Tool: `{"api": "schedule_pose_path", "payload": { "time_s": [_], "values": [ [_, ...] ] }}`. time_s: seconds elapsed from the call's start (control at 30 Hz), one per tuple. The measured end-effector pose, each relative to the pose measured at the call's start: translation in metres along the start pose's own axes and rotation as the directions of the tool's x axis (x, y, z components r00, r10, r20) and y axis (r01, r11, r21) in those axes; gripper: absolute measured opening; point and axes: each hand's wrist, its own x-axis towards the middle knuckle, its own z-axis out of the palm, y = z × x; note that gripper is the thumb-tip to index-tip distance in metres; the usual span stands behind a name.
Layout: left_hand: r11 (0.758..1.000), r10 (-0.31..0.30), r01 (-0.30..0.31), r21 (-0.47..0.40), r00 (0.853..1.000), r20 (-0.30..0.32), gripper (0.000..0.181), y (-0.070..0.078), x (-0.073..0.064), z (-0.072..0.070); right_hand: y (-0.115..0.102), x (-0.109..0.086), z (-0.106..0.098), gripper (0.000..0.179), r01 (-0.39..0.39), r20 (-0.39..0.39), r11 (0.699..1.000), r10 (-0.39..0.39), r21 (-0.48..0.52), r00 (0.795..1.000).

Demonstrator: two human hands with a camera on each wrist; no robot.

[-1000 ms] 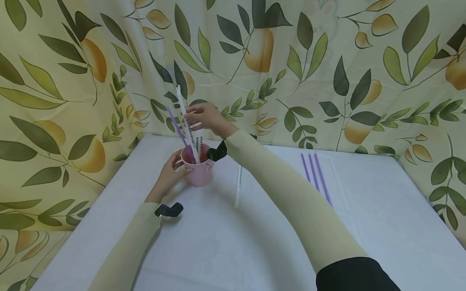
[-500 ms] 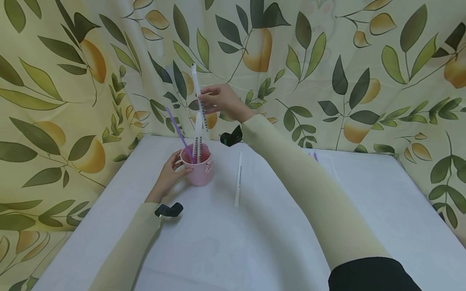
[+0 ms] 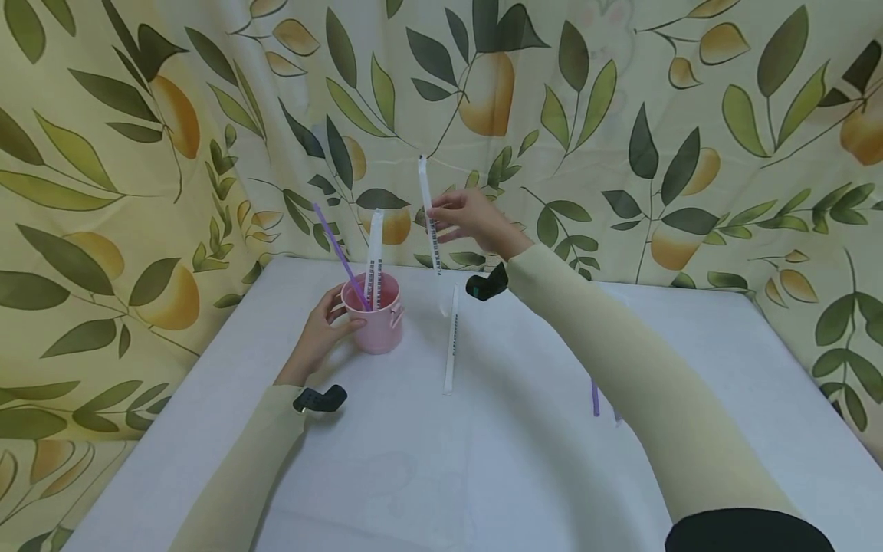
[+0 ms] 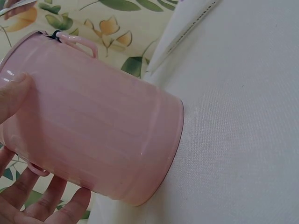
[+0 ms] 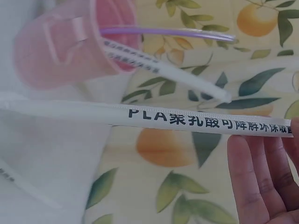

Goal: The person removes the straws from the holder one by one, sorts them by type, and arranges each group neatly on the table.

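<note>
A pink bucket-shaped cup (image 3: 379, 334) with small side handles stands upright on the white table. My left hand (image 3: 319, 331) holds it from the left, thumb on the near side and fingers round the far side. One purple straw (image 3: 336, 240) and wrapped white straws (image 3: 375, 244) lean inside it. My right hand (image 3: 477, 221) pinches another paper-wrapped straw (image 3: 434, 244) in the air, right of the cup. Printed lettering, starting with "PLA", shows on this wrapped straw (image 5: 163, 119) in the right wrist view.
Right of the cup a wrapped straw (image 3: 451, 345) lies on the table (image 3: 386, 460). Farther right, purple straws (image 3: 595, 399) lie partly hidden under my right sleeve (image 3: 607, 330). A leaf-and-fruit patterned cloth (image 3: 552, 92) hangs behind the table.
My right hand has drawn a wrapped straw up out of the cup and carried it to the right. My left hand stays on the cup.
</note>
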Motion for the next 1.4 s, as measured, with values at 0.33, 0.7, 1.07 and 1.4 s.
{"api": "schedule_pose_path", "payload": {
  "time_s": [0.33,0.7,1.07,1.4],
  "values": [
    [1.000,-0.026,0.027,-0.008,1.000,0.011,0.077,0.000,0.001,-0.002,0.067,-0.022,-0.014,0.030,-0.116,-0.048,0.993,0.116,0.012,0.992],
    [0.999,-0.051,0.051,0.003,0.999,0.001,0.077,0.002,0.000,-0.003,0.118,-0.034,-0.009,0.035,-0.298,-0.084,0.953,0.303,0.059,0.949],
    [0.999,-0.047,0.047,0.018,0.999,0.004,0.078,0.003,0.001,-0.003,0.144,-0.036,0.000,0.038,-0.412,-0.076,0.898,0.426,0.151,0.901],
    [0.999,-0.046,0.046,-0.001,0.999,0.008,0.077,-0.001,0.002,-0.002,0.164,-0.030,0.005,0.039,-0.469,-0.079,0.873,0.481,0.130,0.873]
  ]
}}
